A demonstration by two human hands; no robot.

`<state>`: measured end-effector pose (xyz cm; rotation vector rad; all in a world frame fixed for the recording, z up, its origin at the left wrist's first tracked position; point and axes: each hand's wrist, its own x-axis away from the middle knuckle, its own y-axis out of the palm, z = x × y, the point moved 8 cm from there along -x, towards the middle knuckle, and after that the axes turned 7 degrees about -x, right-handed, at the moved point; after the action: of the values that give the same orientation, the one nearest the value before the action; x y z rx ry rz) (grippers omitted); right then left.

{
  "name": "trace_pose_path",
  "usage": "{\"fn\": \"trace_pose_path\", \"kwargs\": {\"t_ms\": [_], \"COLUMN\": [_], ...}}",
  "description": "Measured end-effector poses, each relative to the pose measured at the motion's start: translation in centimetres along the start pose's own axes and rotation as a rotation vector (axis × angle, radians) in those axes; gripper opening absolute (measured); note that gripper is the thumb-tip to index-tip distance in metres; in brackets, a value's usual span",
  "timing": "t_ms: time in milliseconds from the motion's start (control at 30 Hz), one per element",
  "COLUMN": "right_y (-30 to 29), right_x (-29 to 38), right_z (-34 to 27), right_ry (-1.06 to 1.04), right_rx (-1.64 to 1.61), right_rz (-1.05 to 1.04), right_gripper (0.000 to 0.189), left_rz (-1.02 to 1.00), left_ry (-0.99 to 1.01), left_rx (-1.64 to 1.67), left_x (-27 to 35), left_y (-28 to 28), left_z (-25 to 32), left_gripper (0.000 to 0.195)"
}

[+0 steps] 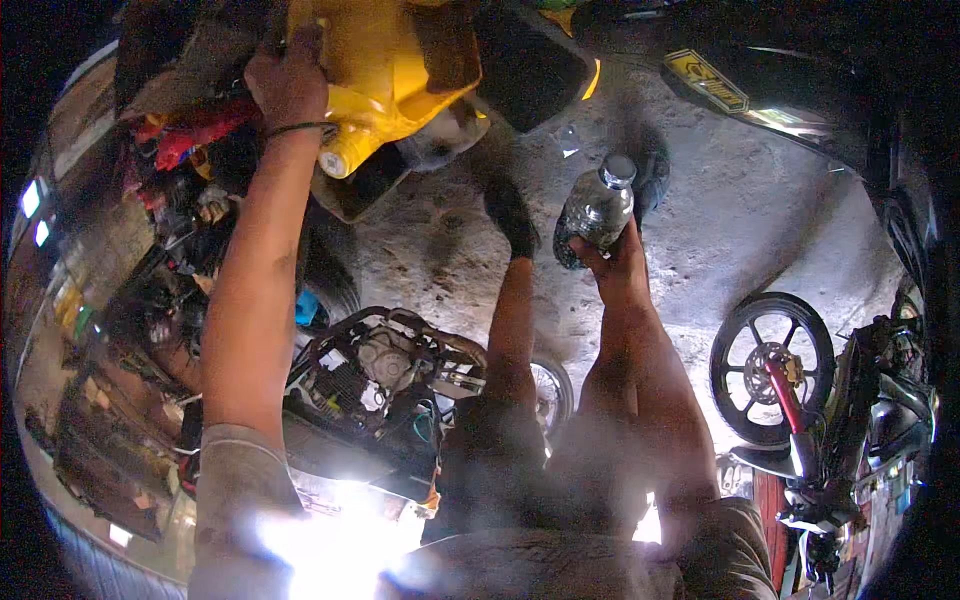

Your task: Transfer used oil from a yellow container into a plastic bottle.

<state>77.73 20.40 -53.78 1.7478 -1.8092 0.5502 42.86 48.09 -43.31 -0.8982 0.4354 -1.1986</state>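
Observation:
My left hand (289,86) reaches to the upper left and closes at the side of a yellow plastic jug (390,82). The jug is tilted, its round yellow cap (335,163) facing down towards me; my fingertips are dim and partly hidden. My right hand (619,251) grips a clear bottle (598,206) near its base, over the floor. A shiny silver cap (617,171) tops the bottle, which leans slightly away from me. What the bottle contains is hard to make out.
A motorcycle engine in its frame (386,360) stands left of my legs. On the right is a motorcycle's front wheel (772,367) with a brake disc and red fork (784,394). Red cloth (184,142) and mixed clutter lie at left. Rough concrete floor (720,202) spreads ahead.

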Motion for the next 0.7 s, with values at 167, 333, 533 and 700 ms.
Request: {"fn": "trace_pose_path", "kwargs": {"t_ms": [167,333,533,700], "right_y": [-0.4,-0.5,-0.2,1.5], "right_x": [-0.4,0.6,4.2,6.3], "right_z": [0.7,0.3,2.2,3.0], "right_ry": [0.039,-0.002,0.006,0.041], "right_rx": [0.076,0.035,-0.269,-0.156], "right_rz": [0.033,0.053,0.151,0.137], "right_gripper": [0.070,0.075,0.069,0.065], "left_rz": [0.079,-0.012,-0.013,0.128], "left_ry": [0.396,0.119,0.438,0.598], "left_rx": [-0.259,0.065,-0.179,-0.167], "left_x": [1.7,-0.8,1.2,3.6], "left_y": [0.1,-0.3,1.4,0.6], "left_z": [0.0,1.4,1.9,2.9], "left_gripper": [0.037,0.039,0.043,0.051]}}
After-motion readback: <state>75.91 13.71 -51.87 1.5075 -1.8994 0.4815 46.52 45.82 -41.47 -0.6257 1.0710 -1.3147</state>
